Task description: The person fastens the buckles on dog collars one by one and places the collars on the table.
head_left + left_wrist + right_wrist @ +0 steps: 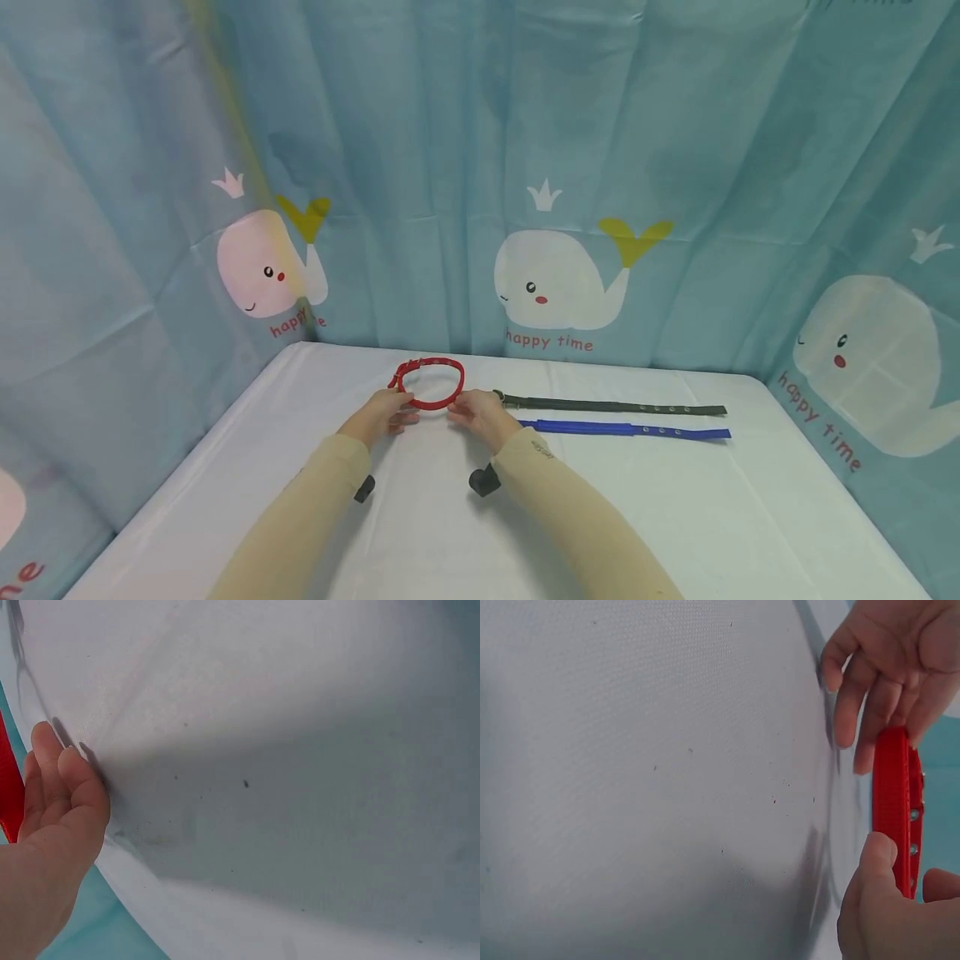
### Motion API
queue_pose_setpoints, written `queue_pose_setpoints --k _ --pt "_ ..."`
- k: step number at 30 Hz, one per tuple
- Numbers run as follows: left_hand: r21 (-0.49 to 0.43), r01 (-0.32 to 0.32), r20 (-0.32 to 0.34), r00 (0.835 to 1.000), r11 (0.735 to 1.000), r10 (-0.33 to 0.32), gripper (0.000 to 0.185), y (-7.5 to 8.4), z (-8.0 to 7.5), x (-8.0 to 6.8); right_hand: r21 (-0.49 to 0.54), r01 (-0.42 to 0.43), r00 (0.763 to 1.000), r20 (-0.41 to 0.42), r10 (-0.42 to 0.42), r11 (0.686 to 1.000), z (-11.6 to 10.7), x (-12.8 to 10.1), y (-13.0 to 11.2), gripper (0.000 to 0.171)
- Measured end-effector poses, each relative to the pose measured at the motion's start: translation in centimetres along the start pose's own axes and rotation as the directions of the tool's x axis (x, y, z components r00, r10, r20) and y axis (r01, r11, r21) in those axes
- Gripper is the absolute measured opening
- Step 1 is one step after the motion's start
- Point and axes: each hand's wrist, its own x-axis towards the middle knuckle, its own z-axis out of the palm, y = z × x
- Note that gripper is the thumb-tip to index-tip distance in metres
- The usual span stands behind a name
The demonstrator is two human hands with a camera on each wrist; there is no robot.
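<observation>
Light-blue whale-print curtain behind; white cloth-covered bench in front. On it, right of the hands, 2 flat straps, long axes left-right: dark olive-green strap with eyelets farther back, bright blue strap with eyelets nearer the person, its left end hidden. Right hand is nearer both. Right hand pinches the near right part of the red woven strap closed in a loop; left hand lightly pinches the near left part, other fingers spread. Loop sits between and just ahead of the 2 hands, opening facing the person, slightly wider left-right. Can't tell if it touches the bench. Its small metal buckle is up-left, nearer the left hand.
</observation>
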Motion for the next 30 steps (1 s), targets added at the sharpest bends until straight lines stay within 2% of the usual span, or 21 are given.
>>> queue_pose_setpoints --k 13,18,24,30 --pt "0.059 0.0 -0.005 1.0 0.998 0.0 0.049 0.0 0.4 1.8 -0.016 0.005 1.0 -0.012 -0.005 1.0 0.1 0.4 0.4 0.033" --pt "0.076 0.023 -0.026 0.999 0.997 -0.021 0.048 0.0 0.4 2.2 -0.039 -0.005 1.0 -0.02 0.004 0.999 0.1 0.5 0.5 0.033" --pt "0.12 0.052 -0.058 0.997 0.991 -0.045 0.049 0.1 0.6 3.3 -0.027 -0.006 1.0 -0.015 0.005 1.0 0.2 0.8 0.7 0.039" --pt "0.206 0.046 -0.056 0.998 0.977 -0.035 0.043 0.4 0.7 4.0 -0.016 0.015 1.0 -0.008 -0.015 1.0 0.4 1.2 0.7 0.042"
